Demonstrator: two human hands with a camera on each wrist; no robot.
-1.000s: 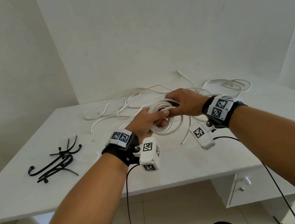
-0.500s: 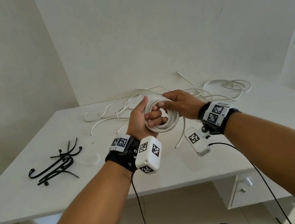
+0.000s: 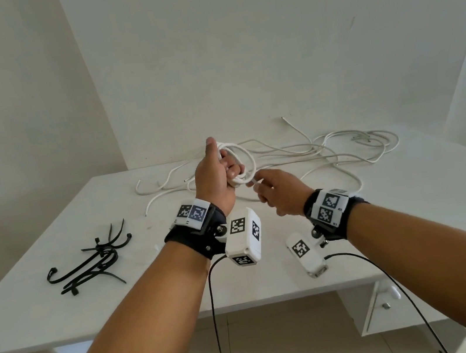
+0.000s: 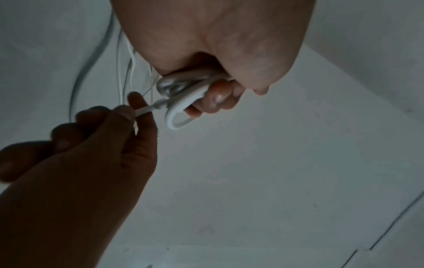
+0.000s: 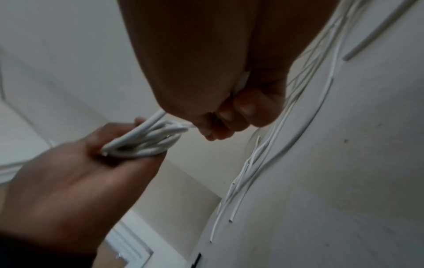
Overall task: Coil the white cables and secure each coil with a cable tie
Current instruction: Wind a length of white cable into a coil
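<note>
A small coil of white cable point(image 3: 238, 163) stands upright above the table, gripped by my left hand point(image 3: 218, 172), thumb up, fingers through the loops. In the left wrist view the coil point(image 4: 183, 94) is bunched under my left hand's curled fingers point(image 4: 213, 101). My right hand point(image 3: 270, 188) pinches the cable's free end point(image 3: 252, 180) just beside the coil; the right wrist view shows that hand point(image 5: 220, 116) closed on the strand next to the coil point(image 5: 146, 143). Loose white cables point(image 3: 328, 148) sprawl across the far half of the table. Black cable ties point(image 3: 92, 261) lie at the left.
The white table point(image 3: 64, 315) stands in a corner of plain walls. A drawer unit point(image 3: 383, 305) sits under its right side. Black camera wires hang from both wrists over the table's front edge.
My left hand turned the coil upright and raised it, thumb now up. My right hand left the top of the coil, dropped toward me, and now pinches the cable's free end.
</note>
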